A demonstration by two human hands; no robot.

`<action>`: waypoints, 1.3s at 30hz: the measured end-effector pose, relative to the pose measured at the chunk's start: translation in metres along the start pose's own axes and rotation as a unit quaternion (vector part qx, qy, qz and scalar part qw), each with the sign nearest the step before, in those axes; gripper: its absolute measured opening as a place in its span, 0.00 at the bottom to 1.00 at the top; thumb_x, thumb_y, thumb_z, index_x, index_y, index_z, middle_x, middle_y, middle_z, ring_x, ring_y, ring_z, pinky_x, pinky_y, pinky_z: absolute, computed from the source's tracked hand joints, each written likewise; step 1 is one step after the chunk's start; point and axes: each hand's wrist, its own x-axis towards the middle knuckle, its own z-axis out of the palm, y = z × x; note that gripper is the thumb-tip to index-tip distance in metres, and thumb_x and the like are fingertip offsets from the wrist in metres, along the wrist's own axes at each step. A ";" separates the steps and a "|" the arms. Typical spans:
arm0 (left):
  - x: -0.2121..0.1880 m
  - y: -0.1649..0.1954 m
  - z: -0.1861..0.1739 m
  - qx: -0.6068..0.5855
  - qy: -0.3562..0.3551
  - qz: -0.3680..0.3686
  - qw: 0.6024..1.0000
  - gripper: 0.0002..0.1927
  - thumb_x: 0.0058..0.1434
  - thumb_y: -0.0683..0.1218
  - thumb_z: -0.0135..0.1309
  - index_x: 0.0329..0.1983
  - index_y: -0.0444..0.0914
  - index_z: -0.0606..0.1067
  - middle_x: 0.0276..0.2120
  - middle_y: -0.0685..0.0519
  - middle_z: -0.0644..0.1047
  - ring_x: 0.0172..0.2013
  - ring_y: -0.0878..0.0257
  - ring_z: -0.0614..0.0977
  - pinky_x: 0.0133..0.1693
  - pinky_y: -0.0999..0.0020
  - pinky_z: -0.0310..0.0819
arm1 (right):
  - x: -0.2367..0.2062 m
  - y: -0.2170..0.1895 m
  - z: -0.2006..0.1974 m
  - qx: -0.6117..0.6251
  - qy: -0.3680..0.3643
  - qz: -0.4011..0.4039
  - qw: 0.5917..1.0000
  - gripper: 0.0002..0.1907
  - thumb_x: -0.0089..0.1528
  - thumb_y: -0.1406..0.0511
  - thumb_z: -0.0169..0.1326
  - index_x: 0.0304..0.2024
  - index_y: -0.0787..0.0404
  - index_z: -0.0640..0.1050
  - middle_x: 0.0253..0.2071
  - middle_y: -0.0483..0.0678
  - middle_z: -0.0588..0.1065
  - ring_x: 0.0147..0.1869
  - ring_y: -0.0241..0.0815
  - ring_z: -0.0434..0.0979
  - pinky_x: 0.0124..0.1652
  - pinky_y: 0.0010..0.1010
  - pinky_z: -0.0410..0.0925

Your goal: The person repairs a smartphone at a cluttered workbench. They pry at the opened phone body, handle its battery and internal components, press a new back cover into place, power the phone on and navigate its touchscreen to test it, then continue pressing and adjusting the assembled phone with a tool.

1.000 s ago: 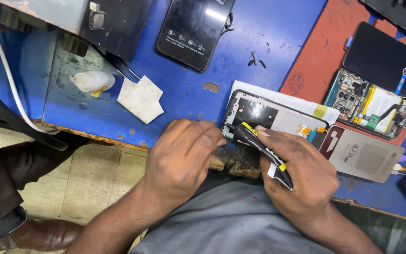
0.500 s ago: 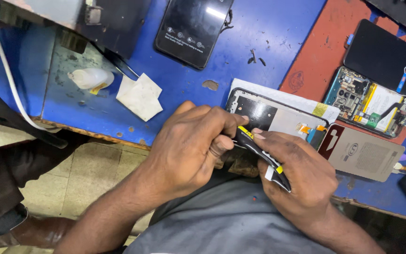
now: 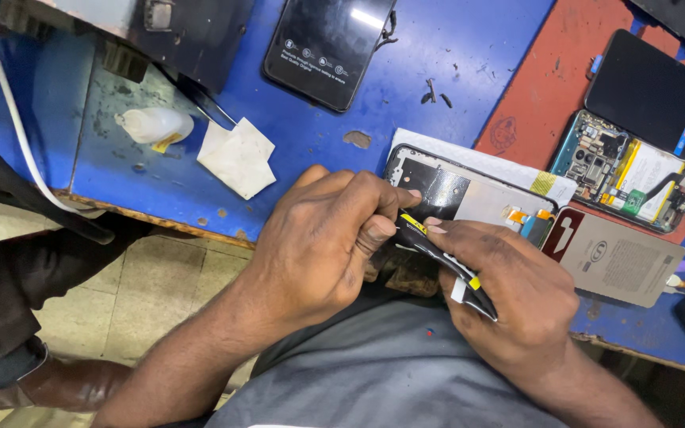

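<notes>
My left hand (image 3: 323, 242) and my right hand (image 3: 513, 301) meet at the near edge of the blue workbench (image 3: 144, 178). Between them they grip a narrow black strip with yellow marks (image 3: 445, 265), which runs slanting from my left fingertips down into my right palm. Just beyond the fingers lies an open phone frame (image 3: 469, 194) with a black panel and a small orange flex, resting on a white sheet (image 3: 477, 165). My left fingertips touch the near edge of that frame.
A dark phone screen (image 3: 327, 47) lies at the back. A folded white tissue (image 3: 235, 157) and a small white bottle (image 3: 156, 125) sit left. On the red mat (image 3: 533, 87): an opened phone showing its battery (image 3: 628, 170), a black panel (image 3: 660, 99), a grey cover (image 3: 616, 257). White cable (image 3: 9, 119) far left.
My left hand has moved up and to the right, from beside the strip onto its upper end at the frame's edge. My right hand keeps its hold.
</notes>
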 end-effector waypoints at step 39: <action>-0.001 0.000 0.004 0.041 0.025 0.024 0.999 0.07 0.71 0.42 0.51 0.49 0.36 0.76 0.33 0.55 0.79 0.34 0.60 0.78 0.40 0.60 0.64 | 0.006 0.035 -0.061 -0.017 -0.168 -0.019 0.985 0.32 0.40 0.75 0.61 0.50 0.64 0.79 0.47 0.51 0.80 0.54 0.51 0.82 0.51 0.37 0.74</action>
